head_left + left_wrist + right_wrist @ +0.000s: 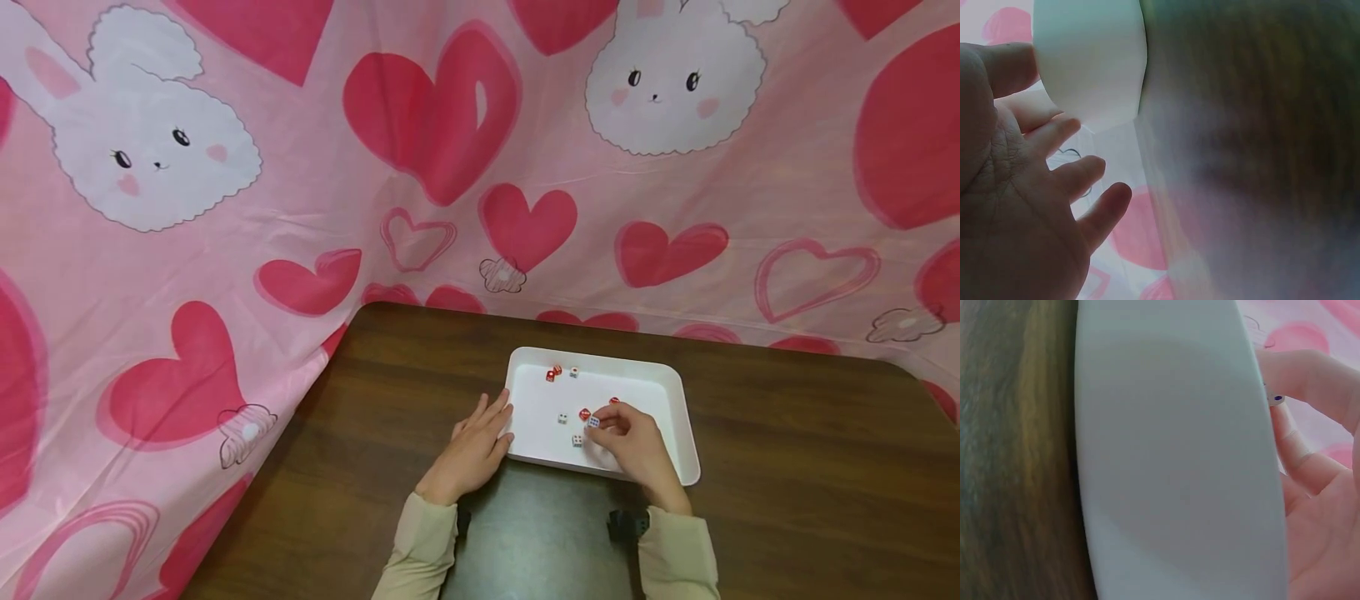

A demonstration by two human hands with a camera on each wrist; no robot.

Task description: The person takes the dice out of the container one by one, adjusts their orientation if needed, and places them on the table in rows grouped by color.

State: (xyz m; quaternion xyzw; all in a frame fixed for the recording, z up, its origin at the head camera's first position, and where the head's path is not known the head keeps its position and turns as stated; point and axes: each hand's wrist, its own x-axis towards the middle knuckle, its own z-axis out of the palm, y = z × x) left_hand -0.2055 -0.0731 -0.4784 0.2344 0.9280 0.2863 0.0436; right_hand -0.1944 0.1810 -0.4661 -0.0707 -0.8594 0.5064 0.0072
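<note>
Right hand point(636, 442) reaches into the white tray point(660, 385) from its near edge, and its fingertips pinch a small white die point(593, 422) just above the tray floor. From the head camera, the left hand point(476, 446) lies flat on the brown worktop point(787, 467), fingers straight, their tips touching the tray's left wall as if steadying it. More dice are scattered in the tray: a red pair point(553, 373) and a white one near the far left corner, a red die point(584, 413) just beside the held one, and two more white dice point(562, 417) close by. A pink cloth point(225, 250) printed with hearts and rabbits hangs behind and to the left.

The left wrist camera shows the left hand point(1029, 206) open, fingers spread and relaxed, next to the tray's rounded corner point(1091, 62); the worktop is a blur.

From the right wrist camera, the tray's outer wall point(1172, 456) fills most of the picture. Over its rim the fingers point(1310, 381) close on the die point(1274, 398), of which only a sliver with a dark pip shows.

I judge the die to be very light, hard and smooth, so it could easily slip or roll. It is best taken by two opposite flat faces between thumb and fingertip, with gentle pressure.
</note>
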